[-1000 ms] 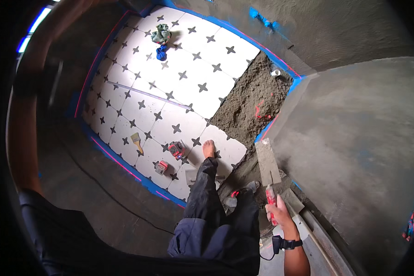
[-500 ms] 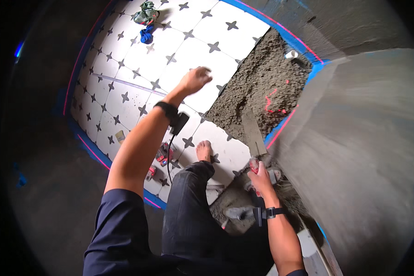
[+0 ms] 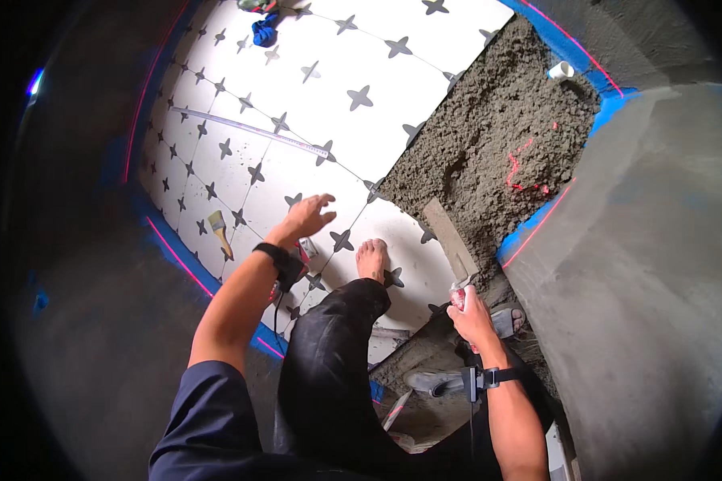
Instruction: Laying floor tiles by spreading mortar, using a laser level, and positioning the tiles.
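Observation:
My right hand is wrapped round the red handle of a finishing trowel. Its long flat blade lies over the near edge of a rough grey mortar bed, beside the tiles. My left hand hovers with fingers apart and nothing in it, above the white patterned tiles. Under that wrist a red and black tool is partly hidden by my arm. My bare foot rests on a tile between the two hands.
A paintbrush and a long ruler lie on the tiles, with a blue cloth farther off. A white pipe sticks out of the mortar. Blue-edged grey walls stand at the right, crossed by red laser lines.
My left hand has drawn back toward me from over the far tiles. My right hand keeps hold of the trowel, its blade still at the mortar's edge. The view has shifted.

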`<action>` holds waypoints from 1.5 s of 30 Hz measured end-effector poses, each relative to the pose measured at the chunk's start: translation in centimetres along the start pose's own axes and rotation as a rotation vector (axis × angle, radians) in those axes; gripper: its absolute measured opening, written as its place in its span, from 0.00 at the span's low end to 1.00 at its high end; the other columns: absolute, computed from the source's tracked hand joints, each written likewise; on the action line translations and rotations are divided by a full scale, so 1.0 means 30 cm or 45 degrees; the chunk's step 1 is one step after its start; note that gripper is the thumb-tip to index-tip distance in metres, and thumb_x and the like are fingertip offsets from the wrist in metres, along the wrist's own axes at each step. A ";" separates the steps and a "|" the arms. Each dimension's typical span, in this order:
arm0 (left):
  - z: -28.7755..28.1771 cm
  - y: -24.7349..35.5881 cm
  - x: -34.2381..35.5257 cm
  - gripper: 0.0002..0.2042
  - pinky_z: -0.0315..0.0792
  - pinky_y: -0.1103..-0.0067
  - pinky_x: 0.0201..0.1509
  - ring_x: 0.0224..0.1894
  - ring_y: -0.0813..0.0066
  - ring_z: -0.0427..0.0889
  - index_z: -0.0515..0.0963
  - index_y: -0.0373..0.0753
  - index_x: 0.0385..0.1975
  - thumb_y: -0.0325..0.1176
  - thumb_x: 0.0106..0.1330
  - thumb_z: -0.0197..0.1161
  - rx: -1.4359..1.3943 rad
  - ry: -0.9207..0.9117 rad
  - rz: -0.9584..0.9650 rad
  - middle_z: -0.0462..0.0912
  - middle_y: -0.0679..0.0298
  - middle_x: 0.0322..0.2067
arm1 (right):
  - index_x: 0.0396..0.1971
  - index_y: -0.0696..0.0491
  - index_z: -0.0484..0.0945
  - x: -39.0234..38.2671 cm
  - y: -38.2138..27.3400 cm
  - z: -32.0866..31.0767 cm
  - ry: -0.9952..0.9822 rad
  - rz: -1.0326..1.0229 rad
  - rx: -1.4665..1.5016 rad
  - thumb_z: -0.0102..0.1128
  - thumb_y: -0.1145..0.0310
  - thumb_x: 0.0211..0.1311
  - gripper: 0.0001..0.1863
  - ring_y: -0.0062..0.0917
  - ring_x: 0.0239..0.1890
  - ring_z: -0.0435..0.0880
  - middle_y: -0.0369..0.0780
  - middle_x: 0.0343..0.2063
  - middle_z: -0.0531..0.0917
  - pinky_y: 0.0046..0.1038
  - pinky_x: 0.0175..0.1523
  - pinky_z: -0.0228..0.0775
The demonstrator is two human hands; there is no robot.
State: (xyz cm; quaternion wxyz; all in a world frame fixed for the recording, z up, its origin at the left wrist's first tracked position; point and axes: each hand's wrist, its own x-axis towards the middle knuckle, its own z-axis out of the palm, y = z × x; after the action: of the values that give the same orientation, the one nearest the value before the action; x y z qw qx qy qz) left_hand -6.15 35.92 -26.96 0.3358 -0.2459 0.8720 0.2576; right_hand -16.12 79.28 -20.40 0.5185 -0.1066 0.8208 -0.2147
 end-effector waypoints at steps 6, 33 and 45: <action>-0.008 0.098 -0.116 0.21 0.72 0.66 0.58 0.55 0.54 0.79 0.74 0.42 0.56 0.43 0.65 0.62 -0.161 0.180 -0.063 0.81 0.53 0.51 | 0.50 0.57 0.64 -0.020 -0.018 -0.039 0.082 -0.056 0.031 0.57 0.60 0.59 0.24 0.59 0.45 0.78 0.61 0.40 0.80 0.54 0.49 0.68; 0.352 -0.128 0.666 0.28 0.44 0.61 0.77 0.73 0.55 0.54 0.61 0.51 0.70 0.47 0.70 0.51 0.373 0.947 0.429 0.58 0.57 0.71 | 0.46 0.56 0.68 0.494 -0.188 0.156 -0.102 -0.261 -0.578 0.52 0.54 0.67 0.20 0.53 0.34 0.82 0.54 0.28 0.83 0.51 0.39 0.72; 0.367 -0.126 0.678 0.28 0.40 0.62 0.77 0.75 0.55 0.48 0.59 0.50 0.71 0.46 0.71 0.46 0.384 0.915 0.455 0.53 0.58 0.73 | 0.43 0.52 0.70 0.318 0.061 0.087 -0.096 -0.132 -0.513 0.53 0.63 0.65 0.12 0.49 0.30 0.84 0.51 0.26 0.83 0.49 0.35 0.73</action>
State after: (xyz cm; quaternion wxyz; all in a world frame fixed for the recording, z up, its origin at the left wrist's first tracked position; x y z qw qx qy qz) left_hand -12.12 34.65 -49.59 -0.0071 -0.1131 0.9904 0.0793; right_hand -17.88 76.46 -29.89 0.5052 -0.2582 0.8206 -0.0687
